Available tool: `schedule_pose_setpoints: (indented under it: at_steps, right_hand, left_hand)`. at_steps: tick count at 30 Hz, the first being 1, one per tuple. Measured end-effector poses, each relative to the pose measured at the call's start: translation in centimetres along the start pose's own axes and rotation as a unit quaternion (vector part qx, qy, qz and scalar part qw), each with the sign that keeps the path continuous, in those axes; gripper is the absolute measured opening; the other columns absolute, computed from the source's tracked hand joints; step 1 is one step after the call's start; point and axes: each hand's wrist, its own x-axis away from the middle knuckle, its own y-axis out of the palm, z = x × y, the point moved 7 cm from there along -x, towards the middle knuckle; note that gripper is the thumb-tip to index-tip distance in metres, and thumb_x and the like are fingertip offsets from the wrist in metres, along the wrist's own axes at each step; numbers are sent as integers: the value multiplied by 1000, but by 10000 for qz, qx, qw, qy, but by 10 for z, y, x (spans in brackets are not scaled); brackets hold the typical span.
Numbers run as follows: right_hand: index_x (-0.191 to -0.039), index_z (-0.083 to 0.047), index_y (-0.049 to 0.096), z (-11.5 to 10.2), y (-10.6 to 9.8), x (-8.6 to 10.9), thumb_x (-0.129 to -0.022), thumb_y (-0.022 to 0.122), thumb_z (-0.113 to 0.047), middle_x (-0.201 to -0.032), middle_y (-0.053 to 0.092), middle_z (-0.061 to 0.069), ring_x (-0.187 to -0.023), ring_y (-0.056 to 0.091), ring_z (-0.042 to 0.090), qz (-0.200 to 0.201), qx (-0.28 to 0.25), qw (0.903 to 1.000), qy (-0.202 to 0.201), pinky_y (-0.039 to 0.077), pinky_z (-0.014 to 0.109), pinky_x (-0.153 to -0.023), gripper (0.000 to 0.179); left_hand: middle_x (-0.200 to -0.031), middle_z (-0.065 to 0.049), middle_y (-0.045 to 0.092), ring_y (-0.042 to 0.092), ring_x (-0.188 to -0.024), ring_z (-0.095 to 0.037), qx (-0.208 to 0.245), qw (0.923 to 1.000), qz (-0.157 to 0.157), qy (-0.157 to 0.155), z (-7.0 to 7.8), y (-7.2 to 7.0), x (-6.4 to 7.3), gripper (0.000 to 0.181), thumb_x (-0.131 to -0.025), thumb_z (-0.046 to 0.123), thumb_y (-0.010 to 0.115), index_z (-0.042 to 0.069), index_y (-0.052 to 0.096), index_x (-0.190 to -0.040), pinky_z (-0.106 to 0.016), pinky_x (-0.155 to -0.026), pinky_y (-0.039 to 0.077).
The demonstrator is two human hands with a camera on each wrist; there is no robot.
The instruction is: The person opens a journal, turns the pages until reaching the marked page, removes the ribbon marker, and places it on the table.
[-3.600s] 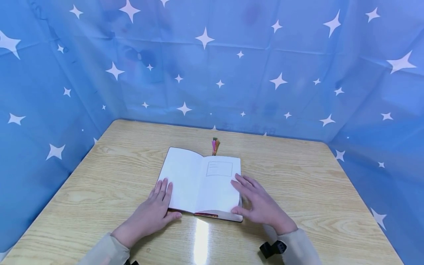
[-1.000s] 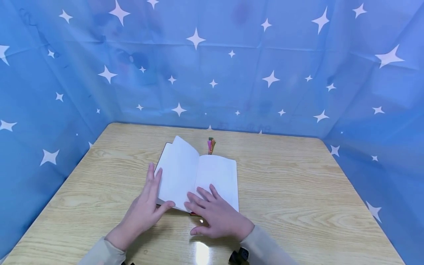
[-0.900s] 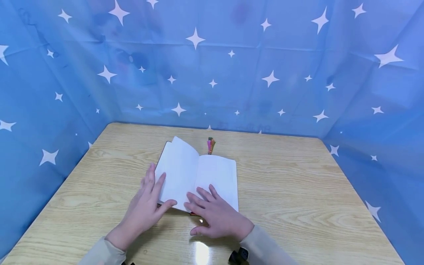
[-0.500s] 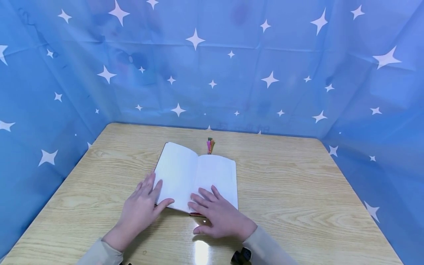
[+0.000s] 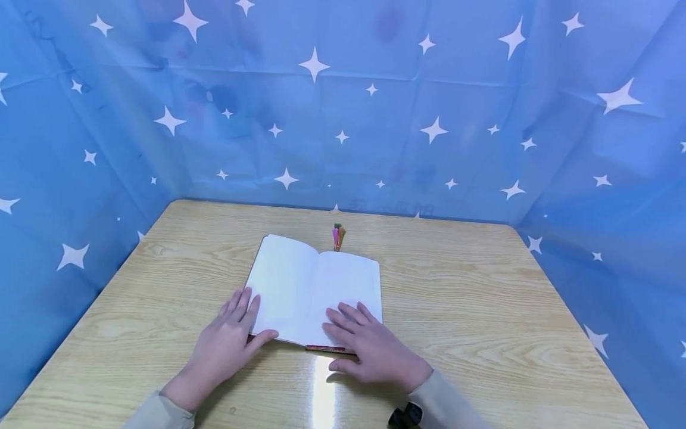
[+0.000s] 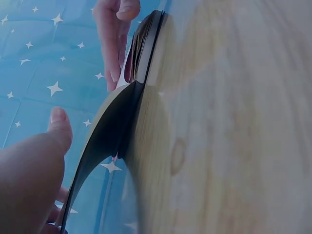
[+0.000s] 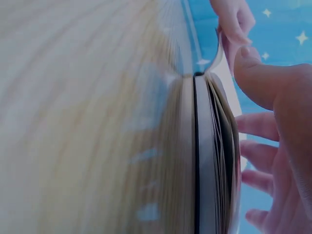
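Note:
An open notebook (image 5: 289,280) with blank white pages lies on the table in the head view. My left hand (image 5: 227,339) rests on the lower left edge of the left page, fingers extended and thumb by the bottom edge. On the lower part of the right page lie the fingertips of my right hand (image 5: 372,348), its thumb off the front edge. In the left wrist view the left cover (image 6: 109,119) bows up from the table beside my left thumb. The right wrist view shows the page stack (image 7: 217,161) edge-on, with right fingertips against the top page.
Coloured tassels (image 5: 338,237) stick out past the notebook's top edge. The wooden table (image 5: 455,298) has rounded far corners, and a blue curtain with white stars (image 5: 375,119) hangs round it. A black wrist device (image 5: 405,415) sits at my right sleeve.
The page with a printed box has been turned over to the left, baring blank pages. A raised left leaf now lies down under my left hand. My right hand has slid slightly right.

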Motion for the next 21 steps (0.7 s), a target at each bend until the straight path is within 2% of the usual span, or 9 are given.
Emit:
schedule_pose_setpoints:
  at_steps: [7,12,16,21]
  right_hand:
    - [-141,-12,42,13,-3,13,-89,54,-52,-147,34,11,-135,28,32,-26,-87,9996,271,25,53,-106,66]
    - [-142,-12,41,21,-4,19,-88,57,-49,-147,33,10,-135,27,31,-103,-126,9984,550,25,51,-107,67]
    - [-141,-11,42,28,-5,24,-88,58,-48,-147,33,10,-135,28,30,-178,-40,9968,773,25,49,-108,66]
    - [-137,-8,47,29,-8,29,-87,59,-47,-144,38,12,-132,34,31,27,90,9970,771,30,49,-105,64]
  left_hand:
    - [-138,-29,39,35,-128,-43,-29,9992,-397,-6,0,7,1,82,-87,62,47,-7,47,-132,-51,-101,34]
    - [-141,-28,34,28,-132,-42,24,9977,-666,-114,-1,11,2,84,-88,62,46,-8,43,-134,-53,-105,28]
    - [-142,-28,32,26,-133,-42,-48,9974,-710,-77,-1,12,2,82,-89,60,44,-8,41,-135,-54,-106,25]
    - [-142,-27,33,28,-132,-41,-281,9978,-591,70,-1,11,2,81,-91,61,38,-7,42,-135,-56,-107,21]
